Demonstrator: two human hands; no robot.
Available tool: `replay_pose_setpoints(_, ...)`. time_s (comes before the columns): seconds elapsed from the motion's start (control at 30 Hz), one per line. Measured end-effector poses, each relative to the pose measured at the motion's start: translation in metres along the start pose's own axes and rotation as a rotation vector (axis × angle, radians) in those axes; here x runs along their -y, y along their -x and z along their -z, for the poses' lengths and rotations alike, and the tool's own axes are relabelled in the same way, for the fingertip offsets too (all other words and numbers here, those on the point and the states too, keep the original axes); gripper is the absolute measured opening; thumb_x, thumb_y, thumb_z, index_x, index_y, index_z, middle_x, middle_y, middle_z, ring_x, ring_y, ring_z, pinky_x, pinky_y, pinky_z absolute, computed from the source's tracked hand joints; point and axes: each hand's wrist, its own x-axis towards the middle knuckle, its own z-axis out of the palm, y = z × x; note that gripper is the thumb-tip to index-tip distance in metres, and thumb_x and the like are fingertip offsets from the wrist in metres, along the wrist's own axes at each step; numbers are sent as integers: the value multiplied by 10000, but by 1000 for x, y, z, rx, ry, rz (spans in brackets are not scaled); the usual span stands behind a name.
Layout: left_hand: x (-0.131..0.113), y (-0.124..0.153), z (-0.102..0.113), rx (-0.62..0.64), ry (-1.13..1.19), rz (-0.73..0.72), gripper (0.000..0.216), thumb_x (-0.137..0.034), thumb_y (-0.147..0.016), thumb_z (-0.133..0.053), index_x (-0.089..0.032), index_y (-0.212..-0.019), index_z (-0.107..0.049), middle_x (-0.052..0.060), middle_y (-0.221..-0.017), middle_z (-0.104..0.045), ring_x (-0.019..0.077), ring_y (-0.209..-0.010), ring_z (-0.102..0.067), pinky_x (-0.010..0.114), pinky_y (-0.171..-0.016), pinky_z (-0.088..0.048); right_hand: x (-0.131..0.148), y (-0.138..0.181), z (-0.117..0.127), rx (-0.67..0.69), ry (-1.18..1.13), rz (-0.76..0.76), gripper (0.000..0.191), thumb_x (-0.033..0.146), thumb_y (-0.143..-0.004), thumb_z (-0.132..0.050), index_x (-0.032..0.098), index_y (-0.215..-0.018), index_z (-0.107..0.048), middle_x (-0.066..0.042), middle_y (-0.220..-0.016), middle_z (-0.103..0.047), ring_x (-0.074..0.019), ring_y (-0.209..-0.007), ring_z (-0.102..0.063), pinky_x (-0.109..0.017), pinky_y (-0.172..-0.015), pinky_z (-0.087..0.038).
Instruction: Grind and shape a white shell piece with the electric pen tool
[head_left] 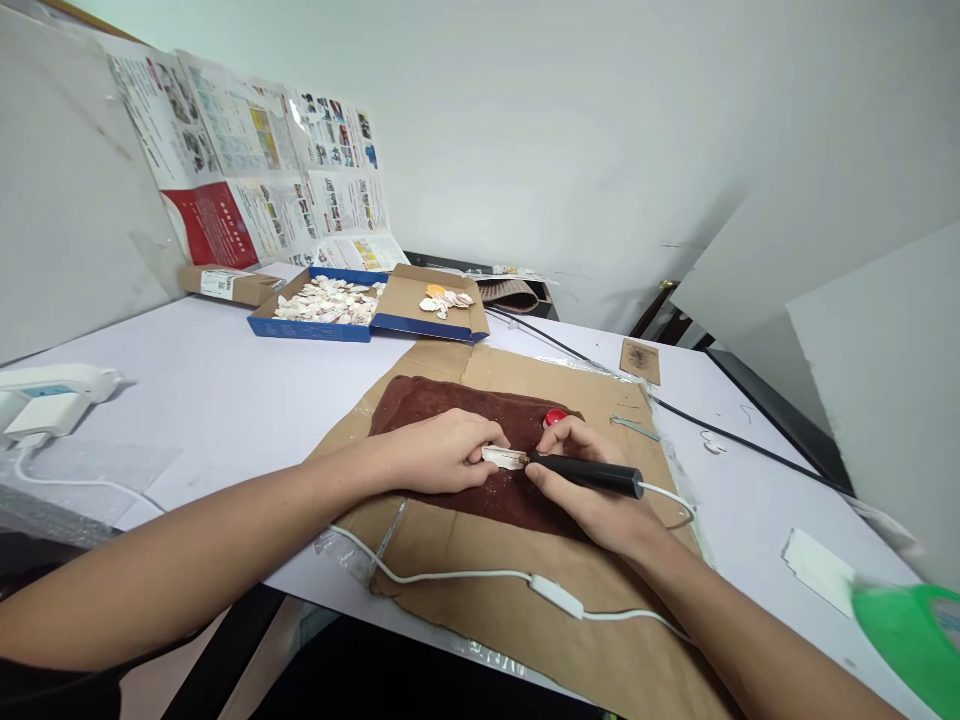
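Note:
My left hand (446, 450) is closed, its fingers pinching a flat, white shell-like piece (504, 457) against a brown cloth (450, 397). In my right hand (600, 500) is a black pen-shaped electric tool (600, 474), gripped between thumb and fingers. Its brassy tip (524, 460) meets or nearly meets the right end of the white piece; exact contact is too small to tell. A white cord (670, 494) runs from the tool's rear end. A small red round object (555, 416) sits on the cloth just beyond my right fingers.
Brown cardboard (480, 545) lies under the cloth. The white cord, with an inline switch (556, 597), crosses its front. Farther back, a blue box (309, 328) holds many white pieces, its lid (427, 325) a few more. A black cable (739, 438) crosses the right; green tape (896, 630) is nearby.

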Motion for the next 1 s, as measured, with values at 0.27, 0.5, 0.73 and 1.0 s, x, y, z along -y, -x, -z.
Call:
replay_pose_setpoints(0.27, -2, -1, -1, 16, -11, 34, 128, -155, -897, -640, -173, -1016, -684, 25, -902, -702, 183, -806, -653, 276, -725, -445, -1, -3, -9, -65, 7, -14, 193, 406, -771, -664, 260, -743, -541, 21, -673, -583, -184, -642, -511, -337, -612, -386)
replay_pose_setpoints(0.5, -2, 0, -2, 9, 16, 62, 182, -188, -890, -646, -171, -1063, -698, 11, -839, -683, 175, -734, -630, 272, -658, -412, 1, -3, -10, -57, 25, -14, 195, 396, -776, -663, 261, -734, -530, 24, -673, -594, -182, -637, -526, -330, -605, -396)
replay_pose_setpoints(0.73, -4, 0, -2, -8, 66, 79, 211, -172, -868, -649, -171, -1067, -720, -3, -788, -684, 165, -707, -628, 269, -636, -403, 5, 0, -10, -72, 145, 119, 208, 367, -808, -672, 253, -708, -530, 32, -605, -567, -149, -542, -482, -296, -522, -353)
replay_pose_setpoints(1.0, -5, 1, 1, 28, 127, 97, 277, -139, -836, -632, -167, -1101, -708, -22, -770, -677, 152, -693, -620, 255, -629, -407, -1, 7, -11, 4, 52, 186, 213, 372, -842, -729, 249, -770, -571, 39, -590, -571, -128, -496, -438, -280, -476, -330)
